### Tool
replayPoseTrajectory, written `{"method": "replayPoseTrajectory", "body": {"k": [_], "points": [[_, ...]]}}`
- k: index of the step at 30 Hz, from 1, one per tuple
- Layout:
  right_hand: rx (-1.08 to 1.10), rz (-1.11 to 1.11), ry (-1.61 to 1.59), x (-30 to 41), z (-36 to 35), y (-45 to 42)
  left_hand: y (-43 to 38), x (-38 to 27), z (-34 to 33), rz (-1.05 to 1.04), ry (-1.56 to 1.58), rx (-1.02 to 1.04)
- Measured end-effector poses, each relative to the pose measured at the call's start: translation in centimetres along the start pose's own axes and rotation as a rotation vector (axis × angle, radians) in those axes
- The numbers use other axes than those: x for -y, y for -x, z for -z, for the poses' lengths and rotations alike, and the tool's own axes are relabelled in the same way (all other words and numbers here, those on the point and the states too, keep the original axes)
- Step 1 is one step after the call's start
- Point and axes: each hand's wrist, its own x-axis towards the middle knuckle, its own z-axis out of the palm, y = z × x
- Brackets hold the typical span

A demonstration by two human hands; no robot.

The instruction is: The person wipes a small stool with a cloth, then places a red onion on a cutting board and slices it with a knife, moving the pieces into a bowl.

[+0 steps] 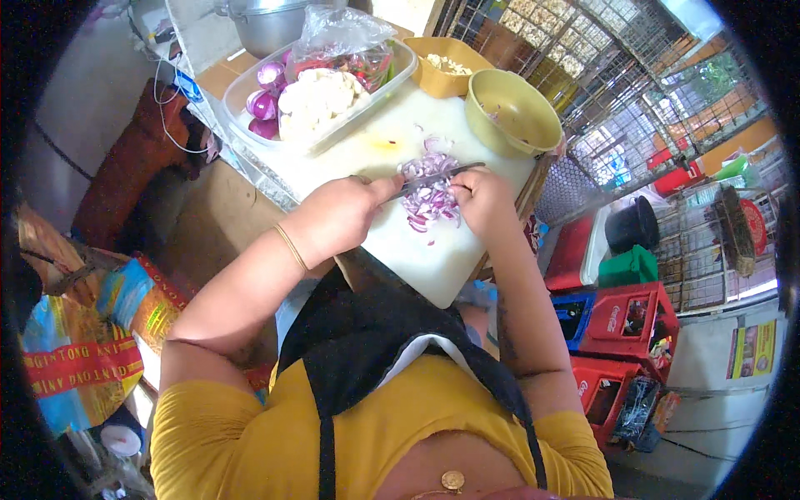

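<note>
My left hand (pixel 350 209) grips the handle of a kitchen knife (pixel 431 179), whose blade lies across a heap of chopped red onion (pixel 431 209). Near the tip of the blade, the bent fingers of my right hand (pixel 482 197) are pinched against it, right beside the onion pieces. Under both hands is a white cutting board (pixel 431 265), with onion bits on either side of the blade. Beyond the knife, a clear plastic container (pixel 315 150) holds peeled red onions (pixel 262 103), a pale heap of peeled pieces (pixel 319 103) and a plastic bag of red and green chillies (pixel 344 59).
A yellow-green bowl (pixel 500 134) with onion scraps stands at the board's far right, beside a tan tub (pixel 434 78) of pale chopped pieces. Behind the container is a metal pot (pixel 269 31). Red crates (pixel 615 322) are stacked to my right; printed sacks (pixel 81 362) lie at left.
</note>
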Motion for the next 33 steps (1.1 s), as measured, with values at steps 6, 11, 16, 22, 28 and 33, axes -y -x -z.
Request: {"method": "replayPoseTrajectory", "body": {"k": [6,11,16,22,28,33], "points": [[-0.177,0.05,0.07,0.8,1.1,1.8,0.0,-0.6,1.1,-0.021,-0.056,-0.109],[-0.243,0.394,0.151,5.9,1.9,1.0,0.9,-2.4,1.1,0.035,-0.19,-0.294],[-0.036,0.407,0.219,4.8,0.1,-0.6,1.5,-2.9,1.7,-0.067,-0.235,-0.445],[-0.005,0.349,0.285,4.2,-0.2,-0.5,2.7,-2.4,2.3,-0.065,-0.253,-0.434],[0.094,0.433,0.283,5.0,-0.8,-1.7,3.4,-1.9,3.5,-0.081,-0.263,-0.409],[0.156,0.373,0.415,2.8,0.4,-3.2,7.6,-0.7,7.4,-0.043,-0.25,-0.457]]}}
